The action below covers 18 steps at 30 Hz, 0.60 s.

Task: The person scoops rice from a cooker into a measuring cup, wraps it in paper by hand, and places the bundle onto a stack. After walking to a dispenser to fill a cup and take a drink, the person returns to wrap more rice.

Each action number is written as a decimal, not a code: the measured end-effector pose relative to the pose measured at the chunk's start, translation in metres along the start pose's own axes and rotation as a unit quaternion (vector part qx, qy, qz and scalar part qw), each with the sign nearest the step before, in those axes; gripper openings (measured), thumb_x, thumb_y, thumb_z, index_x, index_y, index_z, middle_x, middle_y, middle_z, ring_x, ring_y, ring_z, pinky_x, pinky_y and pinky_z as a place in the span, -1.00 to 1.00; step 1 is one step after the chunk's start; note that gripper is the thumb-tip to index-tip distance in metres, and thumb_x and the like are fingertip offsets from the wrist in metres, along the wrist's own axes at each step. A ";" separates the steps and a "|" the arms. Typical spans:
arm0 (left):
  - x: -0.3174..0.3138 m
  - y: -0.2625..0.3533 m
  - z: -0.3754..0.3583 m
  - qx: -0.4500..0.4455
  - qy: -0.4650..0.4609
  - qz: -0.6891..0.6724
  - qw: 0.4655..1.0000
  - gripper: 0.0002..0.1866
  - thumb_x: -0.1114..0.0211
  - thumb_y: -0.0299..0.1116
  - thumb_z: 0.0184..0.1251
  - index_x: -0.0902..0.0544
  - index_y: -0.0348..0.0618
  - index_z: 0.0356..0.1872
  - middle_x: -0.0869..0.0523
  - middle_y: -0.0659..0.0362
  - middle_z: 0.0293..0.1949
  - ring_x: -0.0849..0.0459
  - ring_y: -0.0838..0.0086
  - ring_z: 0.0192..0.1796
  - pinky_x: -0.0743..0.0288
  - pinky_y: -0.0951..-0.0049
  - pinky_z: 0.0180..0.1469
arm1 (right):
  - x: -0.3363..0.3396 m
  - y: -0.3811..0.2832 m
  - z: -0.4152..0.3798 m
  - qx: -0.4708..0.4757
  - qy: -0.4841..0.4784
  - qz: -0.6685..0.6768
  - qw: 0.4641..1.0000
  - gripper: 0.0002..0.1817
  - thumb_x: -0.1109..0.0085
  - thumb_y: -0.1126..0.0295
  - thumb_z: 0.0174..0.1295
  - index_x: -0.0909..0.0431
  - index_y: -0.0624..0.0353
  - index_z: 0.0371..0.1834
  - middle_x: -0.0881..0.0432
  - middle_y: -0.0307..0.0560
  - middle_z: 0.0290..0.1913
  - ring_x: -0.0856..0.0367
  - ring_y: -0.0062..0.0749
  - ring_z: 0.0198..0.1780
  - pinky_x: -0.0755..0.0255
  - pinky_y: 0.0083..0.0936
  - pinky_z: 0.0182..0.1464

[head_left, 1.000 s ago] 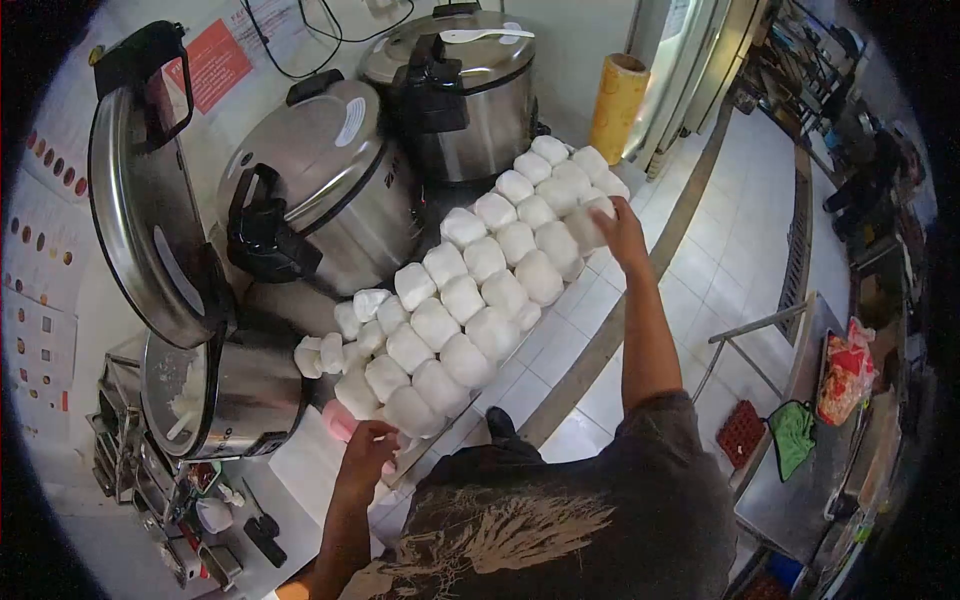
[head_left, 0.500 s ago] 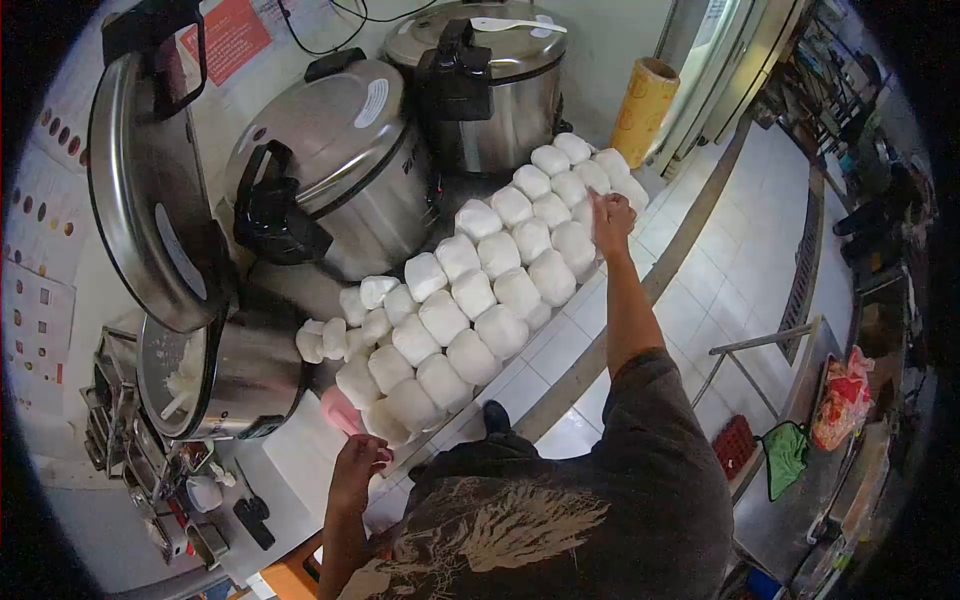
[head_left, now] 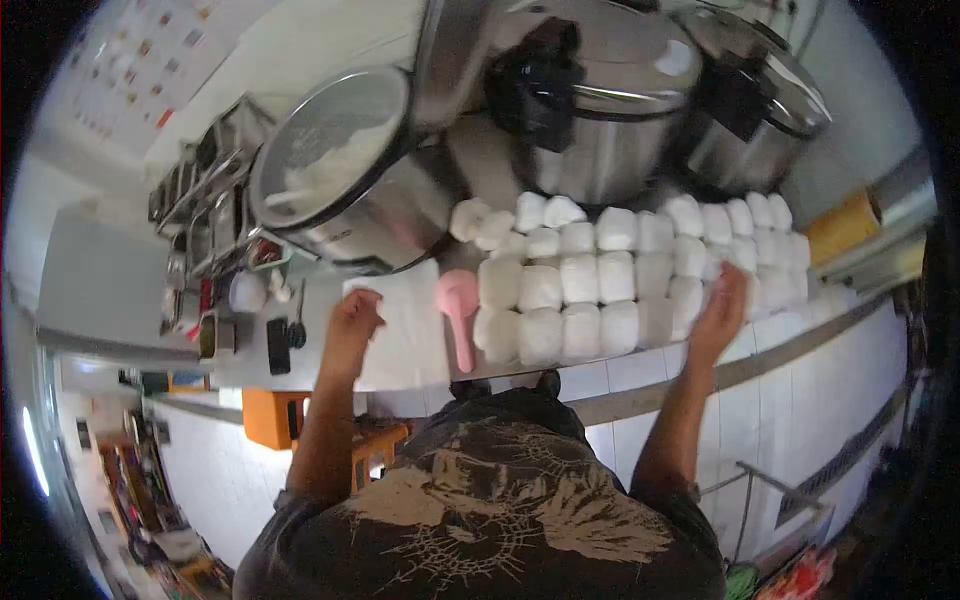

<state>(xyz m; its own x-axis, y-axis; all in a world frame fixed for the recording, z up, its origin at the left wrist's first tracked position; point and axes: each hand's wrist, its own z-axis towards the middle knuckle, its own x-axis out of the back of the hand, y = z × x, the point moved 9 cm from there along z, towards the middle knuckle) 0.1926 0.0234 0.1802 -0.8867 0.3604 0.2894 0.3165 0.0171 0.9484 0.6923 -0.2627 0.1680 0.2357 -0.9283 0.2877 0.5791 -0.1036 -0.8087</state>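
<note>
Rows of wrapped white bundles point(head_left: 580, 278) fill the middle and right of the counter. My right hand point(head_left: 722, 305) is over the front right of the rows, its fingers close together and blurred; whether it holds a bundle I cannot tell. Over the white sheet point(head_left: 405, 325) at the left is my left hand point(head_left: 355, 325), fingers curled, with their tips partly hidden. A pink scoop point(head_left: 458, 310) lies between the sheet and the bundles. Behind the sheet, an open cooker point(head_left: 330, 165) shows white rice inside.
Two closed steel cookers point(head_left: 610, 150) point(head_left: 745, 150) stand behind the bundles. A yellow roll point(head_left: 848, 228) lies at the far right. Metal containers point(head_left: 215, 215), a black-handled tool point(head_left: 278, 345) and an orange stool point(head_left: 268, 418) are on the left side.
The view has swung left. My left hand has moved from beside the scoop to over the white sheet; my right hand has drawn back toward the front edge of the rows.
</note>
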 end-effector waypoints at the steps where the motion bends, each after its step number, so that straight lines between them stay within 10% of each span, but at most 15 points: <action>1: 0.018 0.029 0.003 -0.033 0.054 -0.001 0.998 -0.77 -0.20 -0.20 0.54 -0.66 -0.15 -0.19 -0.52 0.35 -0.52 -0.42 0.67 -0.46 -0.30 0.59 -0.38 | -0.053 -0.031 -0.029 -0.008 -0.067 0.043 0.997 -0.69 -0.02 0.40 0.51 -0.55 0.34 0.18 -0.64 0.00 0.09 -0.57 -0.27 0.13 -0.41 -0.36 0.25; 4: 0.070 0.071 0.022 -0.094 0.121 0.030 0.988 -0.73 -0.21 -0.16 0.56 -0.64 -0.16 -0.22 -0.53 0.35 -0.47 -0.41 0.68 -0.44 -0.31 0.58 -0.34 | -0.206 -0.108 -0.140 -0.034 -0.419 0.177 0.890 -0.65 -0.19 0.48 0.33 -0.54 0.28 0.17 -0.62 0.10 0.16 -0.59 -0.17 0.19 -0.46 -0.33 0.23; 8: 0.111 0.122 0.076 -0.257 0.120 0.204 0.937 -0.82 -0.26 -0.32 0.53 -0.64 -0.25 -0.11 -0.64 0.23 -0.30 -0.54 0.61 -0.31 -0.43 0.57 -0.20 | -0.304 -0.151 -0.276 0.011 -0.740 -0.118 0.662 -0.37 -0.12 0.10 0.39 -0.32 0.36 0.36 -0.41 0.57 0.29 -0.46 0.33 0.31 -0.41 0.04 0.32; 12: 0.120 0.148 0.157 -0.403 0.047 0.489 0.772 -0.77 -0.33 -0.38 0.38 -0.69 -0.21 -0.01 -0.75 0.05 -0.06 -0.75 0.18 -0.04 -0.60 0.21 0.06 | -0.350 -0.126 -0.316 0.256 -0.542 -0.254 0.759 -0.43 -0.21 0.17 0.29 -0.42 0.37 0.23 -0.51 0.50 0.19 -0.54 0.31 0.21 -0.37 0.00 0.36; 18: 0.118 0.071 0.267 -0.145 -0.234 0.760 0.589 -0.70 -0.31 -0.39 0.29 -0.72 -0.16 0.03 -0.76 -0.07 -0.06 -0.73 0.01 0.05 -0.59 0.08 0.17 | -0.322 -0.225 -0.239 0.083 -0.587 -0.260 0.762 -0.73 -0.12 0.48 0.30 -0.59 0.22 0.05 -0.62 0.22 -0.03 -0.60 0.15 -0.05 -0.43 -0.06 0.24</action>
<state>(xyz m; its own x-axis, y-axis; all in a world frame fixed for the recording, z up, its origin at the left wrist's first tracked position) 0.2005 0.3157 0.2470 0.5577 -0.0272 0.8296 0.4931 -0.7932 -0.3575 0.2997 -0.0255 0.1352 0.4201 0.1931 0.8867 0.9003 -0.2115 -0.3805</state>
